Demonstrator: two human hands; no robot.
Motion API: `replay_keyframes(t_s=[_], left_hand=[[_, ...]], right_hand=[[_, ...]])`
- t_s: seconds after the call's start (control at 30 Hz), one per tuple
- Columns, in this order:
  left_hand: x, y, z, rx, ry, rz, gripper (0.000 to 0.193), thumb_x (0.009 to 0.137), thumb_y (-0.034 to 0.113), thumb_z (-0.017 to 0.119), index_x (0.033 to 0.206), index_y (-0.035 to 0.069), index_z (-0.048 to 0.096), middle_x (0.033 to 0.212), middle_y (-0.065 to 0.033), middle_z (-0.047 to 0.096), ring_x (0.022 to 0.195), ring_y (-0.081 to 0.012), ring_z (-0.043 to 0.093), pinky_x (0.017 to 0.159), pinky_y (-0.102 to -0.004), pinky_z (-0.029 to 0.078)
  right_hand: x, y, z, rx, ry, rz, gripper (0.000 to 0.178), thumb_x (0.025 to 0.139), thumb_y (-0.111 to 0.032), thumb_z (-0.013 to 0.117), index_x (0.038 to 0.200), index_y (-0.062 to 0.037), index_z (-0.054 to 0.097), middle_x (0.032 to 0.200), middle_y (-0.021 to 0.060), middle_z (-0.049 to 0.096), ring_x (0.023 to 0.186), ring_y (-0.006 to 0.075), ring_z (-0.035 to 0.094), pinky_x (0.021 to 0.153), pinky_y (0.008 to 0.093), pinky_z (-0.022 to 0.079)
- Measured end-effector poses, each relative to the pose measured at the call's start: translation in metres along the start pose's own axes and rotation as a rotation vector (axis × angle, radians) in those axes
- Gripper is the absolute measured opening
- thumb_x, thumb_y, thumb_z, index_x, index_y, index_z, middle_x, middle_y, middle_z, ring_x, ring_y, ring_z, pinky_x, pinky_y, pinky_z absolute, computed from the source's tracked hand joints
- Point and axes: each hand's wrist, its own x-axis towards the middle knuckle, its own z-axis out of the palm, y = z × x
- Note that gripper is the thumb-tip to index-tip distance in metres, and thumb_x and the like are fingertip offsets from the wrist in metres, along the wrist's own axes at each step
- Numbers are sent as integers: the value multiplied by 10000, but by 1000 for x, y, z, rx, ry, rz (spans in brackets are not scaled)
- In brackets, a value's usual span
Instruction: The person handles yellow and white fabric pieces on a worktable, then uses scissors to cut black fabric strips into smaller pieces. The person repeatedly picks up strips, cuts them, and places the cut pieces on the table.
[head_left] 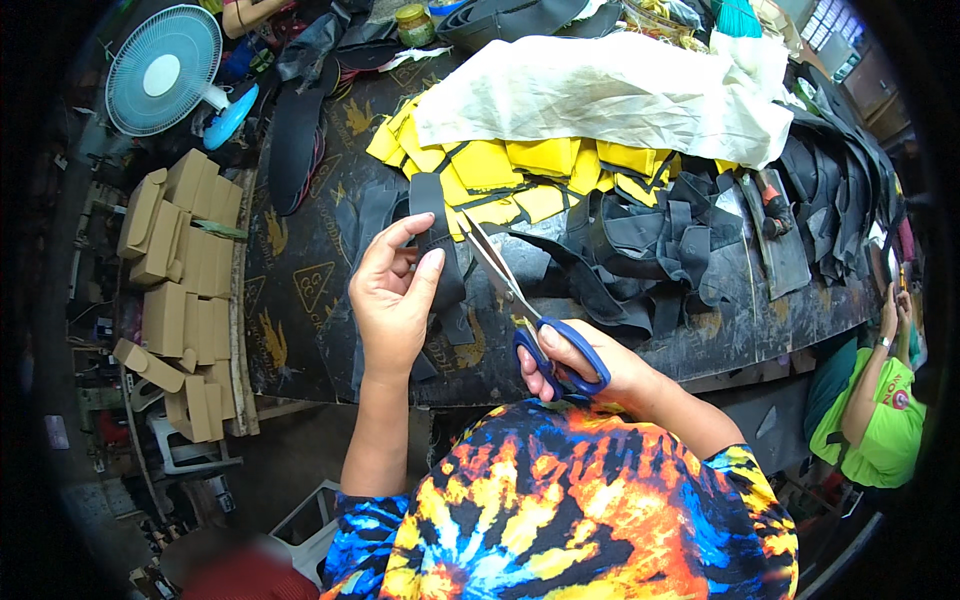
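Note:
My left hand (390,310) pinches a black rubber-like strip (426,192) between thumb and fingers, above the dark table. In my right hand (625,372) is a pair of scissors (505,278) with blue handles, my fingers through the loops. The blades are a little apart and point up and left, just right of the strip and not visibly touching it. Beyond the blades lies a spread of yellow pieces with black bands (482,165). A tangle of black strips (640,240) lies to the right of the scissors.
A white cloth (610,95) covers part of the yellow pieces. Cardboard boxes (165,320) are stacked left of the table (300,330), below a fan (162,72). Black strips (825,190) hang at the right. A hand tool (772,205) lies nearby. A person in green (875,420) is at far right.

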Motion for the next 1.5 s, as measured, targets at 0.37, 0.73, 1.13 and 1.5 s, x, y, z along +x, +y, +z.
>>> replay_keyframes(t_s=[0.37, 0.73, 1.13, 1.5], left_hand=[[2, 78, -64, -33, 113, 194, 569, 911, -87, 567, 1472, -76, 479, 1484, -197, 545, 1174, -198, 650, 943, -341, 588], [36, -58, -100, 777, -149, 59, 538, 893, 50, 681, 1424, 100, 612, 1490, -165, 558, 1338, -347, 545, 1161, -427, 393], [64, -24, 66, 730, -632, 688, 535, 732, 32, 779, 1253, 61, 658, 1211, -144, 686, 1172, -347, 624, 1022, -467, 477], [58, -22, 28, 576, -592, -211, 163, 818, 79, 715, 844, 56, 555, 836, -32, 594, 667, -116, 546, 583, -272, 433]], right_hand=[[-12, 1, -16, -41, 111, -95, 424, 1050, -446, 594, 936, -40, 637, 778, 38, 655, 643, 93, 630, 615, 223, 517], [-41, -3, -33, -106, 276, -289, 637, 966, -646, 600, 912, -11, 604, 720, 69, 607, 615, 132, 563, 558, 233, 431], [-51, -5, -45, -122, 300, -372, 625, 1007, -642, 522, 972, -22, 599, 790, 71, 626, 668, 131, 603, 597, 235, 470], [-67, 5, -50, -144, 304, -285, 670, 942, -669, 622, 984, 0, 614, 836, 75, 639, 725, 129, 647, 611, 239, 521]])
